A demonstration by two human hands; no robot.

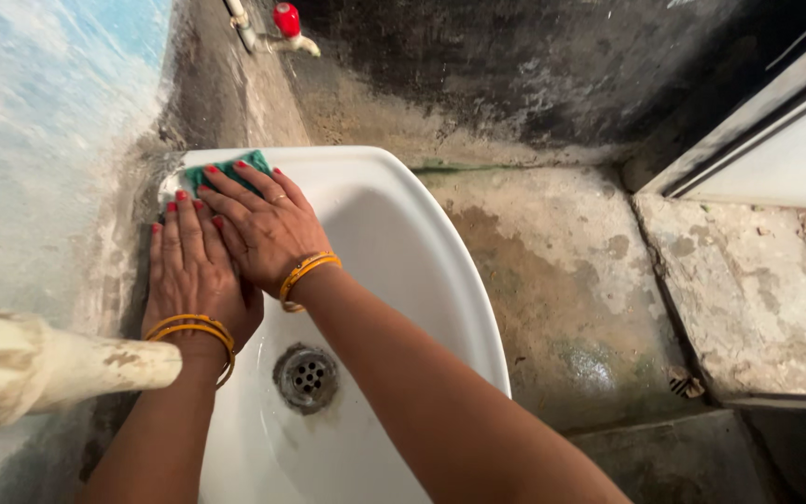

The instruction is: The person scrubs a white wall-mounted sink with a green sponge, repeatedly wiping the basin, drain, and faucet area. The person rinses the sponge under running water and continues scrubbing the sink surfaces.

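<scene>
At the far left corner of the white sink (403, 233), where its rim meets the stained wall, a green scrubbing cloth (226, 171) lies flat on the porcelain. The right hand (268, 229) presses down on it with fingers spread, palm flat, so only the cloth's far edge shows past the fingertips; its grip is open, not clamped on anything. The left hand (190, 275) lies just beside it, nearer the left rim, also flat and spread, with the right hand overlapping its inner edge. Both wrists wear yellow bangles (305, 273). The round metal drain (307, 376) sits in the basin below the hands. A pale worn pipe (58, 367) juts in from the left, and a red-capped tap (287, 22) stands on the wall beyond.
</scene>
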